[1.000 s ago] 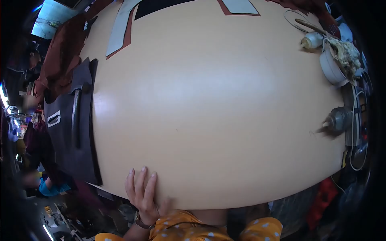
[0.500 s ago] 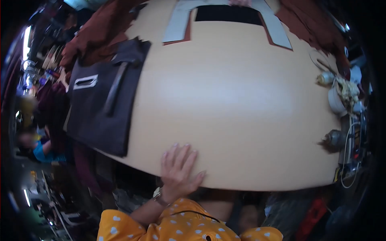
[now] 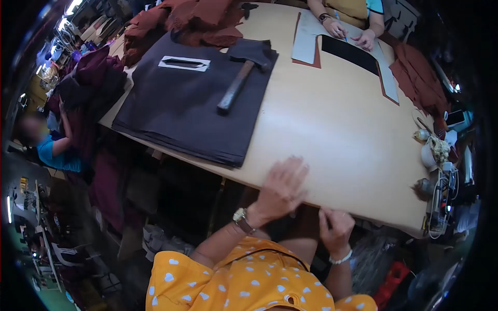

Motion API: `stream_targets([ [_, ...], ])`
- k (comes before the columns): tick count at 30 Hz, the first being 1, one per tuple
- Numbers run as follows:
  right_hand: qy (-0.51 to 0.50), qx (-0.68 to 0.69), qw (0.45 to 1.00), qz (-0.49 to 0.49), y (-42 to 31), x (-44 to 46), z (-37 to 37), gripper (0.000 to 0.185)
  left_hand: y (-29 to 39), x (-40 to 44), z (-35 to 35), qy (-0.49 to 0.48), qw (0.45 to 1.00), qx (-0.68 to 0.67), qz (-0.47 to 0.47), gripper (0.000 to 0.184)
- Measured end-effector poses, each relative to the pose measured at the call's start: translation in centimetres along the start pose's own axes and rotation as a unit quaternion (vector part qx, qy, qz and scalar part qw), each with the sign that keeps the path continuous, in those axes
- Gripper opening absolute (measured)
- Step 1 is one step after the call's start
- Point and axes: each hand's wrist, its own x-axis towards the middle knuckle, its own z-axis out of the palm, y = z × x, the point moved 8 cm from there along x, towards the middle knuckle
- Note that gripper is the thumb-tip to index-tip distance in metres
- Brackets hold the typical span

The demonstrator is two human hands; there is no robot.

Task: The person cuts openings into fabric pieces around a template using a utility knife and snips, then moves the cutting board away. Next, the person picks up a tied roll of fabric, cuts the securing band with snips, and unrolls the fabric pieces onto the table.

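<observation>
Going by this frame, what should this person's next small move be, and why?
Probably to reach the left hand toward the hammer. That hand, though blurred, looks empty and palm-down by the near edge of the table, while the hammer lies on the stack of dark sheets, its handle slanting toward that same edge.
</observation>
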Motion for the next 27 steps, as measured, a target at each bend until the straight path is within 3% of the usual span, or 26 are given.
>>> stream_targets([
  [2, 0.072, 0.037, 0.997, 0.003, -1.3, 4.5, 0.5, 0.011, -3.8, -0.1, -3.7, 0.065, 0.994, 0.078, -0.032, 0.060],
  [6, 0.069, 0.176, 0.981, -0.048, -6.1, 16.8, 5.6, 0.019, -11.7, 1.1, -10.0, 0.144, 0.970, 0.147, -0.133, 0.069],
  [7, 0.021, 0.236, 0.972, 0.003, -6.9, 20.0, 7.7, 0.023, -13.5, 1.0, -10.2, 0.144, 0.962, 0.156, -0.170, 0.073],
  [9, 0.024, 0.153, 0.988, 0.020, -7.1, 25.3, 13.1, 0.044, -15.5, 0.4, -8.6, 0.094, 0.953, 0.209, -0.196, 0.079],
  [11, 0.021, 0.057, 0.992, 0.110, -6.5, 28.8, 17.8, 0.063, -16.2, 0.4, -8.1, 0.066, 0.948, 0.230, -0.212, 0.083],
  [14, -0.042, 0.072, 0.970, 0.228, -5.3, 29.5, 20.8, 0.073, -16.3, 0.2, -8.0, 0.050, 0.948, 0.228, -0.218, 0.085],
  [19, -0.021, 0.185, 0.956, 0.224, -2.2, 28.6, 18.9, 0.065, -16.2, 0.1, -7.7, 0.042, 0.942, 0.249, -0.221, 0.081],
  [21, 0.034, 0.213, 0.956, 0.198, 0.2, 26.9, 16.9, 0.063, -16.4, 0.1, -7.5, 0.036, 0.939, 0.267, -0.213, 0.080],
  [27, 0.075, 0.013, 0.967, 0.244, 12.0, 18.2, 6.2, 0.062, -16.2, 0.1, -7.5, 0.031, 0.936, 0.279, -0.212, 0.074],
])
